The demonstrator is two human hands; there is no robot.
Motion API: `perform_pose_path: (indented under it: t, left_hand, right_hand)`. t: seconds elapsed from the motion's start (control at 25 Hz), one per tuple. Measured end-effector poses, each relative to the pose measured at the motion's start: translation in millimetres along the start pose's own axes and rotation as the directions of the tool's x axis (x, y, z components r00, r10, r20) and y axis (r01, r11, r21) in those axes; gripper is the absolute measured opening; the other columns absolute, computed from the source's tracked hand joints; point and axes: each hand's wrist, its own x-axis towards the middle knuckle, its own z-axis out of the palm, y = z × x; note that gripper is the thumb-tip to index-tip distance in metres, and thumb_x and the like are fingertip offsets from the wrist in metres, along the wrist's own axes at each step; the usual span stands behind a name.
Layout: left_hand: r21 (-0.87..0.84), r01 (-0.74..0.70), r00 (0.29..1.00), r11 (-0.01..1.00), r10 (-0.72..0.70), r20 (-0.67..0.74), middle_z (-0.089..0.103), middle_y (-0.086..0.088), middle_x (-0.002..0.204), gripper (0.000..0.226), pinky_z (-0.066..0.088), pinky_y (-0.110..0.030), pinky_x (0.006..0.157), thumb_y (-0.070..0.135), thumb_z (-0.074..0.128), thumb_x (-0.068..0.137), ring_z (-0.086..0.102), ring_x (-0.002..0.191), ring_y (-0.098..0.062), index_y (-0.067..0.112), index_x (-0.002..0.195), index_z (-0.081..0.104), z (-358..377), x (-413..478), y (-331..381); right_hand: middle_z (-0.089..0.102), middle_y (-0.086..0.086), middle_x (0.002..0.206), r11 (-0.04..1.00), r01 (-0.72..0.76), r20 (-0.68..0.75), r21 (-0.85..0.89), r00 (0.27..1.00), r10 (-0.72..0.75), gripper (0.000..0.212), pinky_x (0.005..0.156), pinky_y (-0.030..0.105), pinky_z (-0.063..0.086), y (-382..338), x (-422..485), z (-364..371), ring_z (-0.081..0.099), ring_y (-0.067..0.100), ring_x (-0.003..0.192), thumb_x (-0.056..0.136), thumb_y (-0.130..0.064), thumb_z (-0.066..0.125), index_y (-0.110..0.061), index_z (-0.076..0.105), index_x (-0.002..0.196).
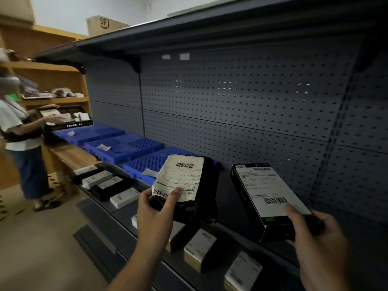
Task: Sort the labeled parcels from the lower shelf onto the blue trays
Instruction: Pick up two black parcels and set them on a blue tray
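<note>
Three blue trays (123, 147) are lined up at ten o'clock, each tagged with a slip — presumably as sorting bins. A black bag parcel (189, 185) is gripped by the left hand (156, 211), label tilted up for reading. At three o'clock a black box parcel (270, 198) is gripped likewise by the right hand (315, 234). More parcels are left on the lower shelf (134, 232).

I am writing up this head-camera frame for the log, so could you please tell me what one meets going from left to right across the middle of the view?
Another person → black crate → blue trays → black bag parcel held by the left hand → black box parcel held by the right hand.
</note>
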Motion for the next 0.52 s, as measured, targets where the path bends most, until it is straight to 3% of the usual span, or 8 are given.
perform_pose_path:
  t: [0.12,0.32,0.44,0.52]
  left_hand:
    - [-0.008,-0.017,1.0,1.0,0.017,-0.016,0.075,0.004,0.099,0.037,0.054,-0.015,0.053,0.031,0.083,0.083,0.073,0.074,0.004,0.02,0.112,0.062,-35,62,0]
    - [0.045,-0.022,0.999,0.999,0.021,0.028,0.071,-0.004,0.106,0.043,0.051,-0.03,0.069,0.046,0.081,0.082,0.072,0.09,-0.016,0.024,0.113,0.06,-74,161,-1]
    - [0.067,-0.04,0.998,0.997,0.037,0.047,0.07,-0.004,0.108,0.046,0.051,-0.033,0.07,0.053,0.079,0.081,0.072,0.084,-0.01,0.025,0.114,0.062,-79,214,-2]
    - [0.062,-0.036,0.998,0.997,0.033,0.049,0.07,-0.001,0.107,0.051,0.056,-0.042,0.079,0.058,0.079,0.076,0.072,0.09,-0.013,0.028,0.112,0.061,-76,248,-5]
  right_hand:
    - [0.078,-0.016,0.083,1.0,-0.008,0.015,0.02,1.0,0.008,0.055,0.062,0.029,0.062,12,-9,64,0.077,0.007,0.073,0.049,-0.062,0.088,-0.034,0.066,0.091]
    - [0.079,-0.015,0.084,0.999,0.005,0.027,0.034,1.0,-0.006,0.056,0.064,0.031,0.06,31,-10,152,0.077,0.007,0.075,0.052,-0.06,0.085,-0.031,0.067,0.097]
    - [0.079,-0.013,0.087,0.997,0.04,0.015,0.064,0.999,-0.041,0.042,0.059,0.025,0.061,42,3,191,0.078,0.009,0.078,0.065,-0.045,0.087,-0.026,0.068,0.097]
    - [0.079,-0.013,0.089,0.996,0.063,-0.011,0.07,0.998,-0.063,0.034,0.06,0.027,0.062,51,15,216,0.078,0.009,0.08,0.07,-0.039,0.087,-0.028,0.068,0.095]
